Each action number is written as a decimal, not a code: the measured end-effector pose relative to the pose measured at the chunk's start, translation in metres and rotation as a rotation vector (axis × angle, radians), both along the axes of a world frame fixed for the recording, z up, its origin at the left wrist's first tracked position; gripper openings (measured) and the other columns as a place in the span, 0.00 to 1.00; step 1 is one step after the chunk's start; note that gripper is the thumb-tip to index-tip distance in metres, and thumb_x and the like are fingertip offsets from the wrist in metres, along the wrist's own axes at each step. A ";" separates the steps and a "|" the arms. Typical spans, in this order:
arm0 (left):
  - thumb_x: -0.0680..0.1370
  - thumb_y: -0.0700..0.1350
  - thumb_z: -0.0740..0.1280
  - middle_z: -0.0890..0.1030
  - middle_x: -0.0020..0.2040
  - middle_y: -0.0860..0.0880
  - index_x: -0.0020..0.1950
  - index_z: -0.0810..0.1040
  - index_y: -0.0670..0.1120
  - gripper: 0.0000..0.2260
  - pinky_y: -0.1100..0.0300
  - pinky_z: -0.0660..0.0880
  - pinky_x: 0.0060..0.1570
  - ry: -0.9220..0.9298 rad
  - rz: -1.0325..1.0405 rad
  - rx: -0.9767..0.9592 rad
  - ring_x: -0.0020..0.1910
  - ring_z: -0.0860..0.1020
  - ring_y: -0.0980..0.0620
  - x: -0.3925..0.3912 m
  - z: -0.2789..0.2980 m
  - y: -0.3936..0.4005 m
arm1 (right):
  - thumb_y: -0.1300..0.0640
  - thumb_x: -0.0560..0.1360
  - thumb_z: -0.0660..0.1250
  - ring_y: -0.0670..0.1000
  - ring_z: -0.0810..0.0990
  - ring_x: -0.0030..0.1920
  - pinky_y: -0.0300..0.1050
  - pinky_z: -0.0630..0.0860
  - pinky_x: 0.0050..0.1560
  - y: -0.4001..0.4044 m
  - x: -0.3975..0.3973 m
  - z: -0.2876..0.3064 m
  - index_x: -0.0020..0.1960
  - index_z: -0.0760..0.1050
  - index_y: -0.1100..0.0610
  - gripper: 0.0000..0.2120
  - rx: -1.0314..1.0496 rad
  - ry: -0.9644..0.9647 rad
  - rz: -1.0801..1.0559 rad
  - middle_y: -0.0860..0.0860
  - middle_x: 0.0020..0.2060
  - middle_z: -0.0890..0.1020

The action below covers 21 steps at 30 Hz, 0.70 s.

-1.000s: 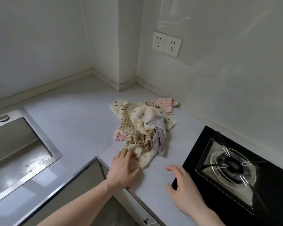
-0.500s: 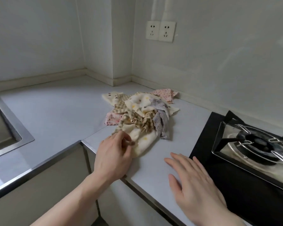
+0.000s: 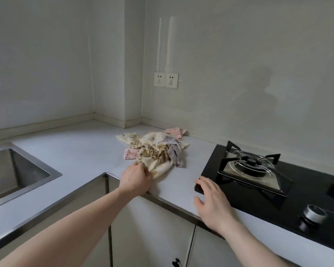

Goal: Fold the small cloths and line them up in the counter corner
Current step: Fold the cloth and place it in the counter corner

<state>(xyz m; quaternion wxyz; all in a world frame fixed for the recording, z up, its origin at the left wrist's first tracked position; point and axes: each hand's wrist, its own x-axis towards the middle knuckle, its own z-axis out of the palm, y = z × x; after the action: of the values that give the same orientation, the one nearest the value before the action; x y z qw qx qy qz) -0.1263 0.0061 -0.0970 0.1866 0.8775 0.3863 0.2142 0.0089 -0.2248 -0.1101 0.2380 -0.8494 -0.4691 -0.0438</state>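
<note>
the cloths (image 3: 154, 149) lie in a loose, tangled heap on the counter (image 3: 75, 149), short of the corner and left of the stove (image 3: 258, 170), none folded yet. the left hand (image 3: 136, 179) has its fingers closed in a pinch on the near edge of the cream cloth (image 3: 159, 166) at the bottom of the heap. the right hand (image 3: 212, 201) rests flat with fingers spread, holding nothing, beside the stove's corner. the cloths look thin, light and limp, so they will likely drag their neighbours along; a corner or hem seems the best hold, lifting one free at a time. no brand or readable writing shows anywhere
</note>
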 end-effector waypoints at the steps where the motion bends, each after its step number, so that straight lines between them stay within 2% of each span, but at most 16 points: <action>1: 0.80 0.52 0.62 0.78 0.57 0.46 0.52 0.78 0.49 0.09 0.52 0.73 0.57 -0.026 0.003 0.003 0.58 0.77 0.43 -0.001 0.005 -0.001 | 0.53 0.81 0.61 0.45 0.58 0.79 0.41 0.53 0.78 -0.002 -0.003 0.000 0.77 0.65 0.51 0.25 0.002 -0.002 -0.023 0.46 0.79 0.63; 5: 0.81 0.51 0.63 0.77 0.56 0.47 0.52 0.75 0.48 0.07 0.50 0.71 0.56 -0.208 -0.007 0.148 0.58 0.73 0.44 -0.002 0.027 -0.007 | 0.51 0.81 0.61 0.46 0.60 0.78 0.41 0.54 0.77 -0.011 -0.009 -0.004 0.78 0.63 0.50 0.26 0.003 -0.013 -0.053 0.46 0.78 0.64; 11: 0.82 0.49 0.63 0.78 0.51 0.50 0.48 0.71 0.51 0.05 0.51 0.68 0.53 -0.416 -0.111 0.285 0.53 0.74 0.45 0.004 0.091 -0.014 | 0.51 0.80 0.63 0.46 0.66 0.75 0.42 0.60 0.75 -0.015 -0.012 -0.004 0.76 0.63 0.47 0.26 0.051 0.025 -0.072 0.42 0.75 0.67; 13: 0.82 0.50 0.64 0.79 0.52 0.50 0.48 0.71 0.52 0.05 0.50 0.69 0.53 -0.417 -0.110 0.311 0.54 0.75 0.44 0.006 0.115 -0.017 | 0.50 0.80 0.62 0.46 0.66 0.74 0.43 0.61 0.76 -0.015 -0.011 -0.004 0.76 0.62 0.46 0.26 0.054 0.042 -0.078 0.41 0.75 0.66; 15: 0.83 0.50 0.63 0.79 0.48 0.52 0.50 0.72 0.50 0.05 0.51 0.70 0.50 -0.387 -0.114 0.297 0.52 0.76 0.44 0.009 0.133 -0.021 | 0.50 0.79 0.62 0.46 0.67 0.74 0.44 0.61 0.75 -0.016 -0.010 -0.003 0.76 0.62 0.45 0.26 0.058 0.054 -0.080 0.41 0.74 0.67; 18: 0.84 0.50 0.62 0.74 0.37 0.58 0.53 0.73 0.47 0.07 0.54 0.67 0.42 -0.259 -0.155 0.271 0.43 0.75 0.46 0.009 0.145 -0.028 | 0.50 0.79 0.62 0.46 0.68 0.73 0.43 0.63 0.74 -0.016 -0.010 -0.003 0.76 0.62 0.46 0.26 0.068 0.045 -0.086 0.41 0.73 0.68; 21: 0.85 0.50 0.60 0.72 0.34 0.59 0.54 0.71 0.47 0.07 0.54 0.65 0.34 -0.249 -0.184 0.247 0.34 0.73 0.52 0.008 0.151 -0.039 | 0.50 0.79 0.62 0.47 0.69 0.72 0.42 0.64 0.73 -0.016 -0.011 -0.003 0.77 0.62 0.47 0.26 0.077 0.053 -0.086 0.42 0.73 0.68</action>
<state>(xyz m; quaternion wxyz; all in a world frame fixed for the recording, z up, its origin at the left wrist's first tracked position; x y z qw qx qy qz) -0.1186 -0.0327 0.0536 0.1426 0.8920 0.2493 0.3490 -0.0019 -0.2407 -0.1129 0.2808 -0.8598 -0.4236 -0.0493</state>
